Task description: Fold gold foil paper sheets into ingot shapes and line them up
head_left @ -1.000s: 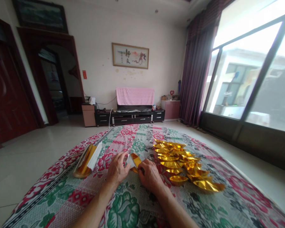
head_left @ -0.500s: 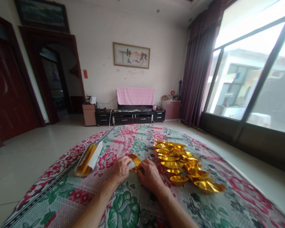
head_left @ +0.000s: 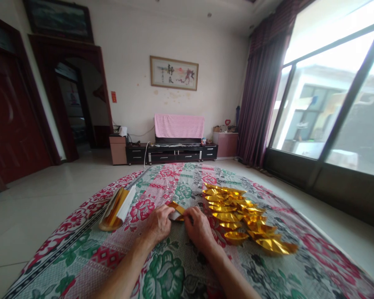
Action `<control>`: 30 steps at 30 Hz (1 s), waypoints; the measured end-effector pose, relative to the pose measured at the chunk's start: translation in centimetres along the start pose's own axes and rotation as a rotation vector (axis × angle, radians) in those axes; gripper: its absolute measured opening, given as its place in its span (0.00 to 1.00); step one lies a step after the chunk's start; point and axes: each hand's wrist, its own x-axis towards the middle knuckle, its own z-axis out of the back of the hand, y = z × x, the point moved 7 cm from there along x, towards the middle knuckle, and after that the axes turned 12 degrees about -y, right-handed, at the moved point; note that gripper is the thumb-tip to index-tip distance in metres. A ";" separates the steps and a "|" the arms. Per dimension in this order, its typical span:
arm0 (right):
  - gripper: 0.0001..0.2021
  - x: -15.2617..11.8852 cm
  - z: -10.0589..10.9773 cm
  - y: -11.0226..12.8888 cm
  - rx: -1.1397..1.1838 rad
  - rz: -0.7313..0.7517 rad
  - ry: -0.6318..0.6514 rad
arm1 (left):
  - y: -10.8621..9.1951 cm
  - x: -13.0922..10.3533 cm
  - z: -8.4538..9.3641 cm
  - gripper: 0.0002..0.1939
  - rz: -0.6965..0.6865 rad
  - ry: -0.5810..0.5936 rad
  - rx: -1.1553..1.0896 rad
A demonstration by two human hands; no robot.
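Shifted the right hand (head_left: pixel 200 226) slightly toward twelve o'clock, leaving less gold paper (head_left: pixel 177 207) showing, and holds it clamped in that grip and that of the left hand (head_left: pixel 158 224), at six o'clock in view, apparently folded further, with gold boats (head_left: pixel 252 212) at three o'clock from it.

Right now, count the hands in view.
2: the left hand at the left side of the gold paper, the right hand at its right side. No other hand shows.
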 end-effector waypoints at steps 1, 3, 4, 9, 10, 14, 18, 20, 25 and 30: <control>0.08 0.0 0.1 -0.1 0.009 -0.017 -0.010 | 0.0 0.0 0.1 0.22 -0.003 -0.012 0.015; 0.08 0.1 0.2 -0.4 0.025 -0.051 -0.023 | 0.0 0.0 0.2 0.23 -0.004 -0.033 0.035; 0.08 0.1 0.3 -0.5 0.032 -0.066 -0.028 | -0.1 0.0 0.3 0.23 -0.003 -0.042 0.037; 0.07 0.1 0.5 -0.9 0.053 -0.099 -0.053 | -0.3 0.2 0.6 0.23 -0.019 -0.069 0.018; 0.07 0.1 0.5 -0.9 0.058 -0.096 -0.054 | -0.3 0.2 0.7 0.22 -0.023 -0.078 0.018; 0.07 0.1 0.4 -0.9 0.078 -0.097 -0.050 | -0.6 0.4 1.0 0.16 -0.064 -0.097 0.019; 0.07 0.1 0.1 -1.3 0.060 -0.104 -0.048 | -0.9 0.3 0.7 0.14 -0.089 -0.046 0.016; 0.06 0.1 0.0 -1.6 0.030 -0.108 -0.060 | -1.1 0.2 0.6 0.14 -0.088 -0.023 0.011; 0.05 0.3 0.3 -2.5 -0.041 -0.115 -0.100 | -2.4 0.2 0.7 0.13 -0.120 0.033 0.022; 0.09 0.2 0.6 -2.4 -0.023 -0.062 -0.062 | -3.4 0.1 0.9 0.11 -0.154 0.062 0.076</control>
